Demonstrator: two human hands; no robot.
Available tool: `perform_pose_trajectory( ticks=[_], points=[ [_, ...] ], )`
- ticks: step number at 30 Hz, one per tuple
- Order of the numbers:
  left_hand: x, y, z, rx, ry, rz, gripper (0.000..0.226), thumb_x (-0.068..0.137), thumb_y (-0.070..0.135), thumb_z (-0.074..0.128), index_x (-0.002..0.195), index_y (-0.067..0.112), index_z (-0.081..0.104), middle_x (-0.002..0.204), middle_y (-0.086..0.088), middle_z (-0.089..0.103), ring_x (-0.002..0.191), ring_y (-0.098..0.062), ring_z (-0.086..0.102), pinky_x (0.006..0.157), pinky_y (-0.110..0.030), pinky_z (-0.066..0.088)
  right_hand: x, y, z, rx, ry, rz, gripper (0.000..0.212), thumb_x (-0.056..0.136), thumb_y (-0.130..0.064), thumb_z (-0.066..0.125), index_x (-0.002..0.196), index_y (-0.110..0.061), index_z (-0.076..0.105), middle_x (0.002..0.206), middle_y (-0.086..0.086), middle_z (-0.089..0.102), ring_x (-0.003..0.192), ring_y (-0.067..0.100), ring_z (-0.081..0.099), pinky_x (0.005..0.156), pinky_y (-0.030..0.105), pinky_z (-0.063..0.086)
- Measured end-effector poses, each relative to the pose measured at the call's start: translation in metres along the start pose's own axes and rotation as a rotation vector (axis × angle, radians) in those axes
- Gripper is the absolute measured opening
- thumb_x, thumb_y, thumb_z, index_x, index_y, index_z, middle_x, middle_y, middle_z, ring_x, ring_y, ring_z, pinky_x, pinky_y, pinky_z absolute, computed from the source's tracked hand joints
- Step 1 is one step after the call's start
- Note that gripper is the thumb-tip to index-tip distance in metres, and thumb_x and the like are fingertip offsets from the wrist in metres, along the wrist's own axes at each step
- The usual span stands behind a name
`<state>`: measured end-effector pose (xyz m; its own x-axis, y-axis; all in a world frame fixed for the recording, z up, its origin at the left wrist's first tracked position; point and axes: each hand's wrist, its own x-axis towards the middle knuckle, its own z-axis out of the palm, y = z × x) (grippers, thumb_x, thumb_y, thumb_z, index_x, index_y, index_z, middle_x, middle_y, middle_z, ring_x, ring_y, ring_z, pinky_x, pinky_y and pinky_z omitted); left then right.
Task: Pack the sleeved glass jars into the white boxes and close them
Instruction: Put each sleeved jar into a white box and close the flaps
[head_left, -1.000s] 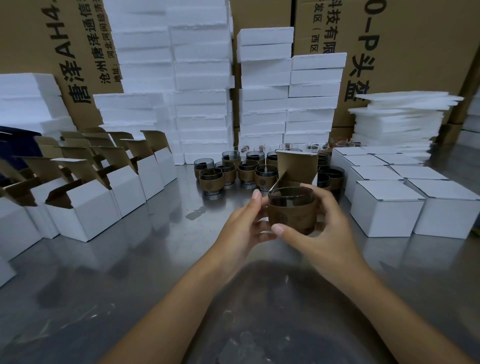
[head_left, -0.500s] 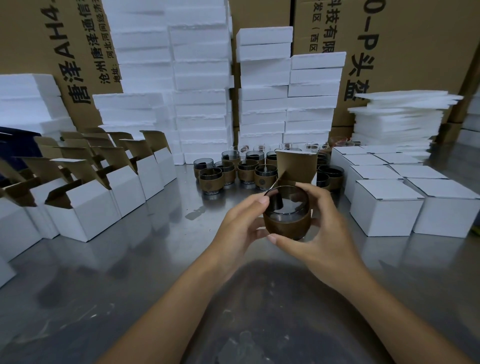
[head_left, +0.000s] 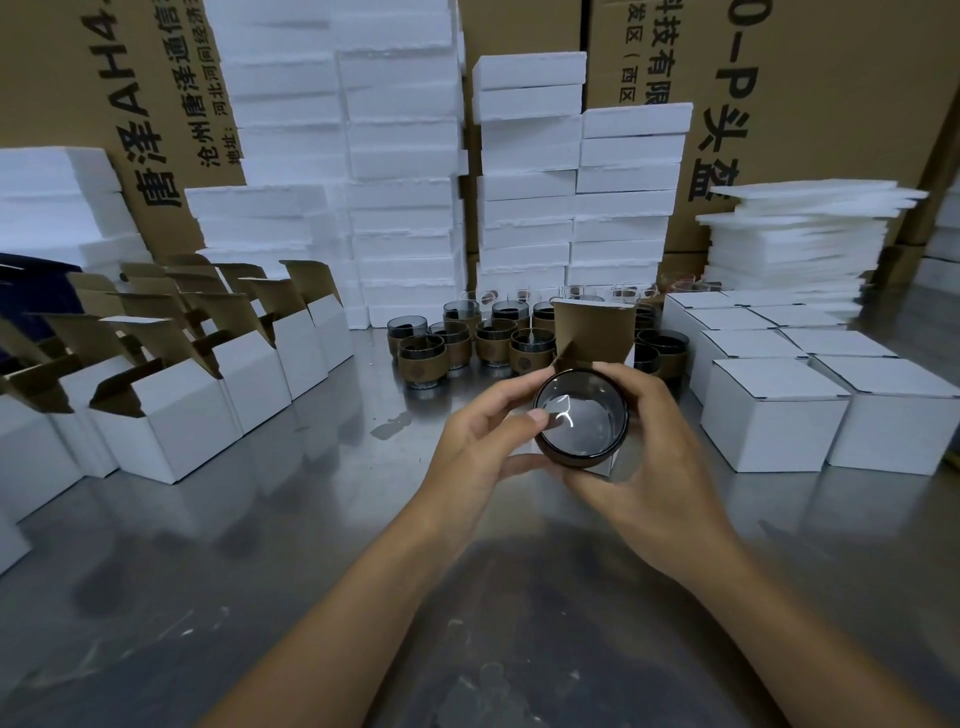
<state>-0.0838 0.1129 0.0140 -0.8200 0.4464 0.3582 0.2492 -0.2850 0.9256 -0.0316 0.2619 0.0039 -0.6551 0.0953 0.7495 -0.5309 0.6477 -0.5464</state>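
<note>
A dark glass jar in a brown sleeve is tipped with its mouth towards me at the centre of the head view. My left hand pinches its near rim, and my right hand wraps round its far side and bottom. Right behind the jar stands an open white box with its brown flap up, mostly hidden by my hands. Several more sleeved jars stand in a cluster further back.
Open white boxes with raised flaps line the left side. Closed white boxes sit in rows on the right. White foam blocks and foam sheets are stacked at the back before big cartons. The metal table reflects everything.
The jar was held upright a second ago. Both hands have tilted it towards me, so its open mouth now faces the camera, and it sits slightly lower.
</note>
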Motion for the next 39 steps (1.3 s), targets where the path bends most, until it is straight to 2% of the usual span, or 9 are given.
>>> perform_pose_trajectory(
  ticks=[4, 7, 12, 15, 19, 23, 29, 34, 39],
  points=[
    [0.000, 0.001, 0.001, 0.001, -0.003, 0.006, 0.031, 0.083, 0.022, 0.058, 0.111, 0.032, 0.068, 0.109, 0.005, 0.070, 0.104, -0.014, 0.065, 0.073, -0.023, 0.054, -0.001, -0.002, 0.000, 0.026, 0.009, 0.026, 0.082, 0.063, -0.021, 0.086, 0.124, -0.043, 0.034, 0.119, -0.030, 0.047, 0.112, -0.006, 0.049, 0.090, 0.006, 0.038],
    [0.000, 0.002, 0.001, 0.021, 0.006, 0.001, 0.035, 0.085, 0.035, 0.062, 0.119, 0.029, 0.063, 0.112, 0.007, 0.069, 0.105, -0.011, 0.064, 0.073, -0.019, 0.052, -0.001, -0.004, -0.001, 0.087, 0.000, 0.100, 0.085, 0.061, -0.027, 0.086, 0.123, -0.048, 0.031, 0.115, -0.034, 0.050, 0.113, -0.007, 0.050, 0.093, 0.007, 0.037],
    [-0.001, 0.002, 0.002, 0.080, -0.011, -0.016, 0.038, 0.080, 0.047, 0.053, 0.116, 0.037, 0.062, 0.110, 0.013, 0.069, 0.106, 0.001, 0.061, 0.073, -0.014, 0.051, 0.001, -0.008, -0.002, 0.230, 0.010, 0.212, 0.072, 0.055, -0.053, 0.074, 0.119, -0.042, 0.044, 0.108, -0.024, 0.061, 0.105, -0.004, 0.057, 0.087, 0.009, 0.044],
    [-0.002, 0.001, 0.002, 0.100, -0.002, -0.030, 0.033, 0.079, 0.046, 0.055, 0.110, 0.042, 0.064, 0.108, 0.012, 0.069, 0.102, -0.001, 0.062, 0.076, -0.016, 0.052, 0.002, -0.007, -0.002, 0.359, 0.022, 0.294, 0.072, 0.052, -0.053, 0.073, 0.118, -0.035, 0.051, 0.105, -0.017, 0.066, 0.100, 0.000, 0.062, 0.079, 0.016, 0.050],
    [-0.003, 0.002, 0.003, 0.129, -0.002, -0.043, 0.048, 0.078, 0.041, 0.058, 0.125, 0.029, 0.059, 0.115, -0.004, 0.065, 0.097, -0.010, 0.062, 0.080, -0.022, 0.052, 0.007, -0.006, -0.003, 0.498, 0.042, 0.363, 0.064, 0.052, -0.051, 0.070, 0.109, -0.026, 0.058, 0.091, -0.013, 0.072, 0.088, 0.000, 0.066, 0.070, 0.013, 0.051],
    [-0.005, 0.004, 0.006, 0.135, 0.007, -0.043, 0.050, 0.076, 0.039, 0.059, 0.124, 0.025, 0.059, 0.105, -0.005, 0.066, 0.088, -0.005, 0.063, 0.082, -0.026, 0.052, 0.009, -0.006, -0.005, 0.550, 0.042, 0.425, 0.055, 0.058, -0.050, 0.063, 0.105, -0.020, 0.062, 0.082, -0.015, 0.073, 0.079, 0.000, 0.068, 0.063, 0.014, 0.052],
    [-0.007, 0.006, 0.009, 0.138, 0.048, -0.047, 0.054, 0.071, 0.041, 0.060, 0.116, 0.011, 0.058, 0.107, -0.011, 0.066, 0.087, -0.006, 0.062, 0.080, -0.027, 0.052, 0.010, -0.008, -0.006, 0.562, 0.000, 0.518, 0.067, 0.056, -0.063, 0.057, 0.099, -0.013, 0.069, 0.086, 0.001, 0.074, 0.080, 0.011, 0.070, 0.068, 0.024, 0.058],
    [-0.007, 0.007, 0.010, 0.125, 0.052, -0.040, 0.054, 0.069, 0.041, 0.061, 0.112, 0.008, 0.057, 0.100, -0.009, 0.064, 0.084, -0.006, 0.060, 0.078, -0.027, 0.052, 0.011, -0.008, -0.005, 0.560, -0.019, 0.532, 0.065, 0.058, -0.063, 0.056, 0.096, -0.012, 0.070, 0.085, 0.001, 0.074, 0.079, 0.011, 0.070, 0.063, 0.021, 0.055],
    [-0.007, 0.007, 0.010, 0.144, 0.050, -0.017, 0.055, 0.072, 0.038, 0.061, 0.120, 0.012, 0.058, 0.109, -0.013, 0.066, 0.086, -0.004, 0.063, 0.078, -0.025, 0.052, 0.011, -0.008, -0.006, 0.551, 0.008, 0.490, 0.063, 0.057, -0.059, 0.059, 0.102, -0.016, 0.067, 0.085, -0.003, 0.074, 0.079, 0.010, 0.070, 0.067, 0.026, 0.057]
  ],
)
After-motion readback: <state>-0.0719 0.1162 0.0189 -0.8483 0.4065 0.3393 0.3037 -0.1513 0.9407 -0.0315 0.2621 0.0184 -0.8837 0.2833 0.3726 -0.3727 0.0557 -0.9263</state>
